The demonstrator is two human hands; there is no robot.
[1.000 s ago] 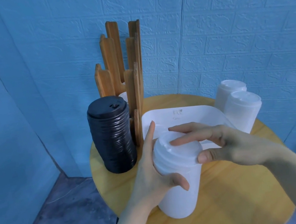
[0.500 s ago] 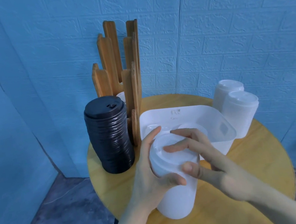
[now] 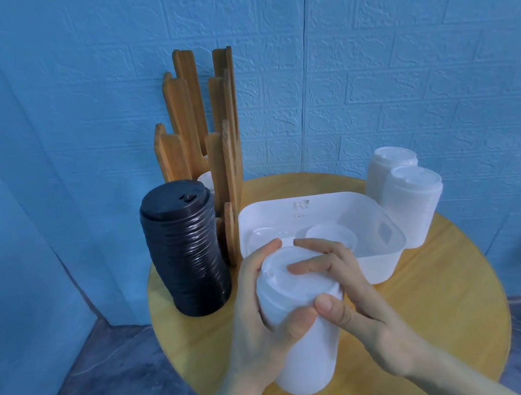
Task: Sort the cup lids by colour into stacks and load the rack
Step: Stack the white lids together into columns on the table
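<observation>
The near middle of the round table (image 3: 440,305) is taken up by a white lid stack (image 3: 306,354) gripped by both hands. Passage to the left is blocked by the black lid stack (image 3: 186,253), with the wooden rack (image 3: 207,130) just behind it. The white bin (image 3: 382,263) and two more white stacks (image 3: 413,203) close off the far right. Bare tabletop is left at the near right.

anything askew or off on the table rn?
Tall black lid stack beside the wooden slatted rack bows unevenly, top overhanging. White lid stack in both hands' grip leans. No spill or damage seen.
</observation>
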